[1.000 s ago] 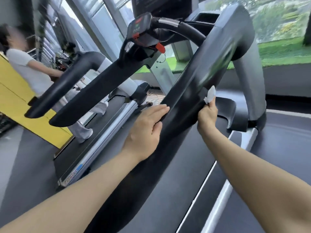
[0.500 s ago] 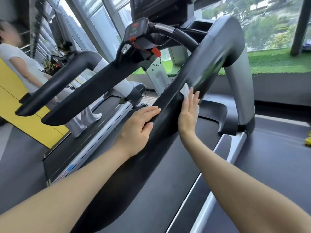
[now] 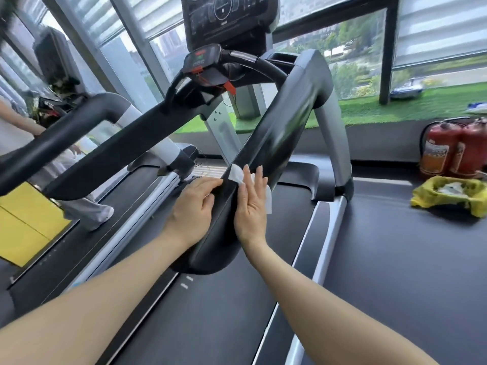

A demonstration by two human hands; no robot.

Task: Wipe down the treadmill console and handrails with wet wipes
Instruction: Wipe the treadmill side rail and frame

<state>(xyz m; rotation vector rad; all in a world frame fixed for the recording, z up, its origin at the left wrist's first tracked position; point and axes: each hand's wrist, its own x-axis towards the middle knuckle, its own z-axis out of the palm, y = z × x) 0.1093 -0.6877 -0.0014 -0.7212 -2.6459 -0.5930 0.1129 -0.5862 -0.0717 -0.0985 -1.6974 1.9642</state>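
A gym floor by a wall of tall windows, blinds half drawn, with grass outside; rows of treadmills stand side by side, and the one in front carries the work. Its dark belt (image 3: pixel 210 312) runs underfoot, its console (image 3: pixel 229 19) rises at the far end, and two black handrails slope down from it toward the near end.

The step in hand looks like the wiping of the right handrail (image 3: pixel 266 154), low on its length, close to its near rounded end. The wet wipe (image 3: pixel 235 175) lies on the rail's upper face, partly under the right hand (image 3: pixel 251 204), with a further white edge showing past the hand on the rail's outer side. The fingers (image 3: pixel 259 177) of that hand are straight and together, pressing the wipe flat against the rail rather than curling round it. The left hand (image 3: pixel 193 206) rests on the rail's inner side just beside the wipe, its fingers loosely bent over the edge and gripping nothing that I can make out; it seems to steady the rail.

Judging from this, the next move calls for a firm sliding stroke along the rail, keeping the wipe pinned under the palm so it does not bunch or slip off the curved face. The left handrail (image 3: pixel 110 143) and the console appear still to need attention, though the pictures cannot settle that.

A yellow bag (image 3: pixel 448 196) holding used white wipes sits on the neighbouring belt to the right, near two red fire extinguishers (image 3: pixel 453 148). Another person (image 3: pixel 87 206) stands on the treadmill to the left.
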